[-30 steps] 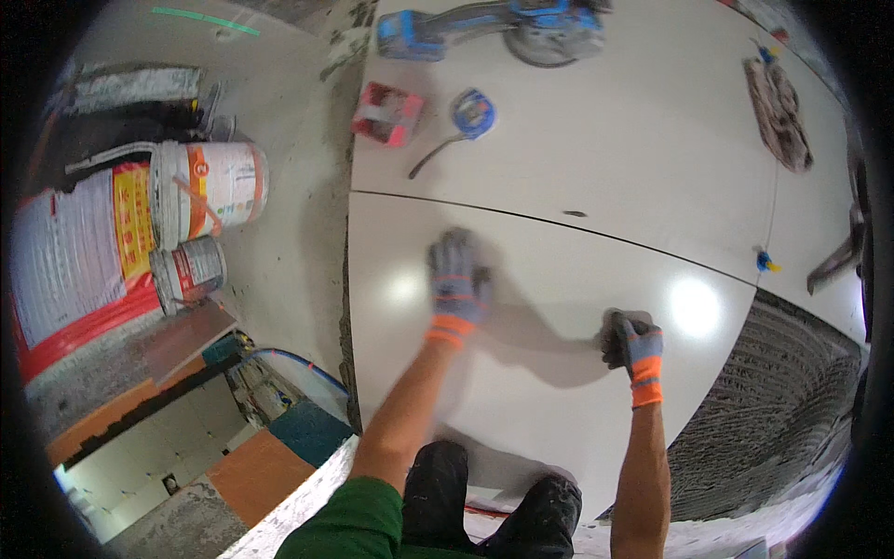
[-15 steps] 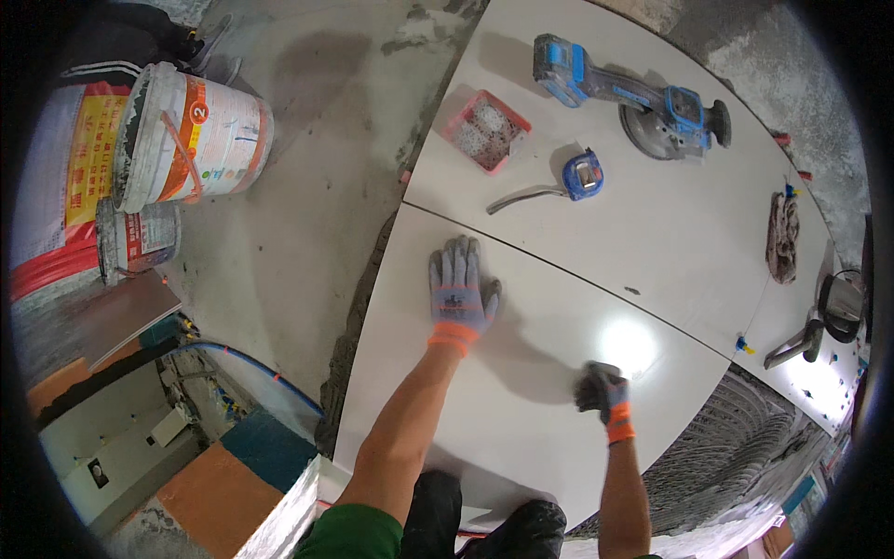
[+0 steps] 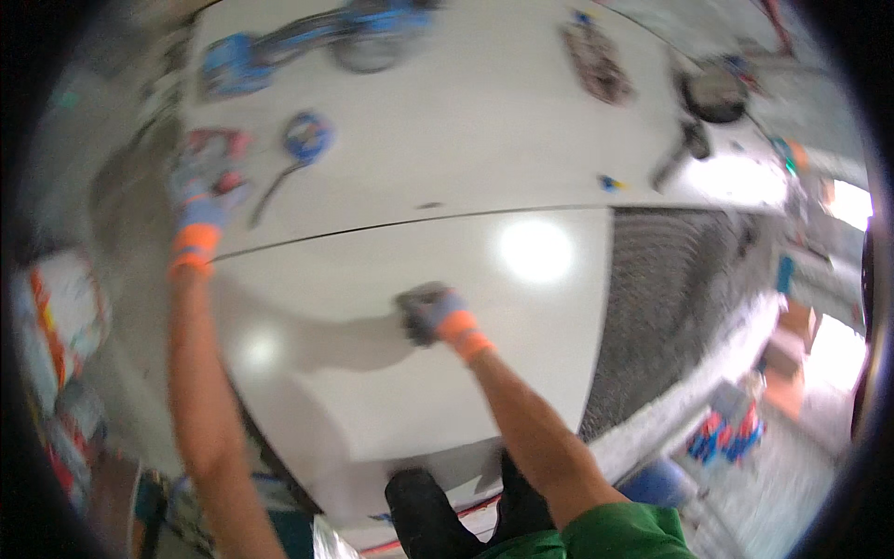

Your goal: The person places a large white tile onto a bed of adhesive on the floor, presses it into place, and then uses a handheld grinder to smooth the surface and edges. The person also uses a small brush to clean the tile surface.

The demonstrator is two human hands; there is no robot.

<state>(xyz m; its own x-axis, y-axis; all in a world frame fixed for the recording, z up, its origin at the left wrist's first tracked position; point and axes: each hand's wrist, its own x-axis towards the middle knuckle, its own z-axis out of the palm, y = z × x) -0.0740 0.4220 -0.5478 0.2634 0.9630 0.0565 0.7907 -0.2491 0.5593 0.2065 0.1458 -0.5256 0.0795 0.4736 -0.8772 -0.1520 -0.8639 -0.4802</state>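
Note:
My left hand (image 3: pixel 200 197), in a grey glove with an orange cuff, reaches to the small red tray (image 3: pixel 233 140) at the left end of the far tile. Motion smears its fingers, so I cannot tell whether they grip the tray. My right hand (image 3: pixel 430 312), gloved likewise, is closed above the middle of the near pale tile (image 3: pixel 354 401). Whatever its curled fingers may hold is hidden. To the right of the tray lies a blue tape measure (image 3: pixel 307 138) with a strap.
A blue cordless angle grinder (image 3: pixel 317 42) lies on the far tile. A brown rag (image 3: pixel 596 65), a suction cup lifter (image 3: pixel 715 93) and a small blue-yellow tile leveller (image 3: pixel 610 183) are farther right. Combed grey mortar (image 3: pixel 666 298) borders the near tile. A white bucket (image 3: pixel 70 307) stands left.
The view has swung to the right. My left hand has left the near tile's surface and gone out to the red tray. My right hand stays closed over the near tile, now nearer its middle.

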